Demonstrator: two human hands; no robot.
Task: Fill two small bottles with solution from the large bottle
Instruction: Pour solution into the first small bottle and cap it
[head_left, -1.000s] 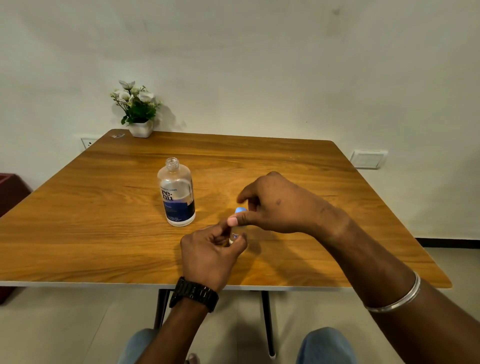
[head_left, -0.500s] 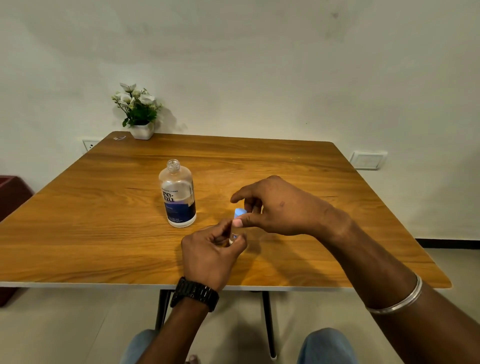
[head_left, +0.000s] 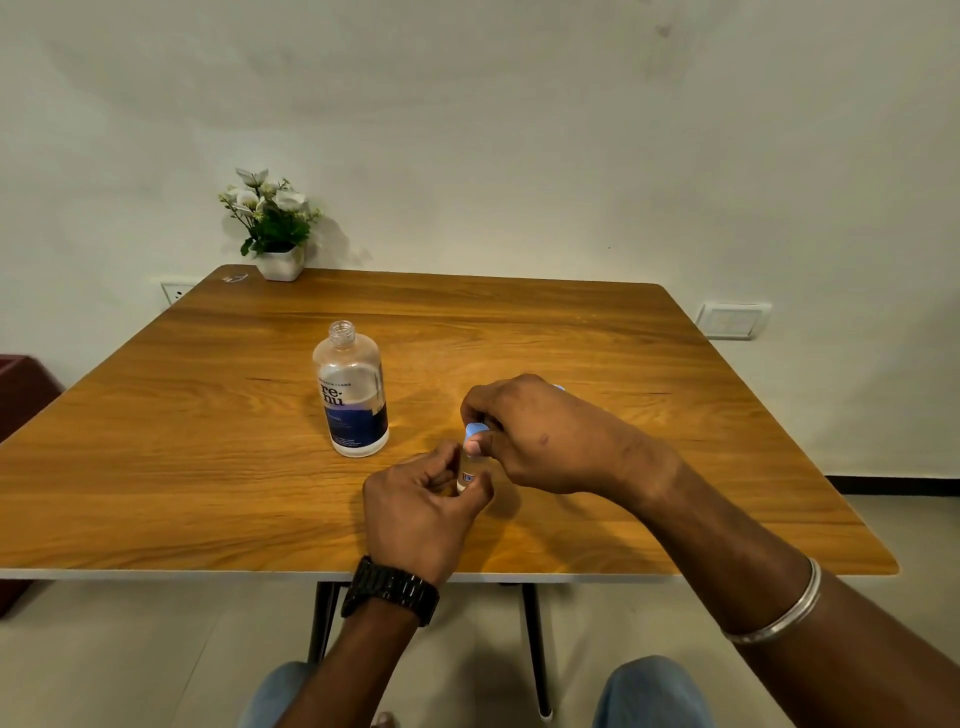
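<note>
The large clear bottle (head_left: 353, 395) with a blue label stands uncapped on the wooden table (head_left: 208, 441), left of my hands. My left hand (head_left: 421, 509) grips a small clear bottle (head_left: 466, 475) upright near the table's front. My right hand (head_left: 524, 431) pinches the small bottle's light blue cap (head_left: 475, 430) between thumb and forefinger, right at the bottle's top. A bit of light blue (head_left: 558, 387) shows behind my right hand; what it is stays hidden. A second small bottle is not in sight.
A white pot of artificial flowers (head_left: 275, 228) stands at the far left corner, with a small clear scrap (head_left: 235, 278) beside it. A dark red object (head_left: 21, 395) sits off the table's left edge. My knees show below the front edge.
My right hand has turned and curled closer over the blue cap, with the forefinger drawn in. My left hand and the small bottle have stayed in place.
</note>
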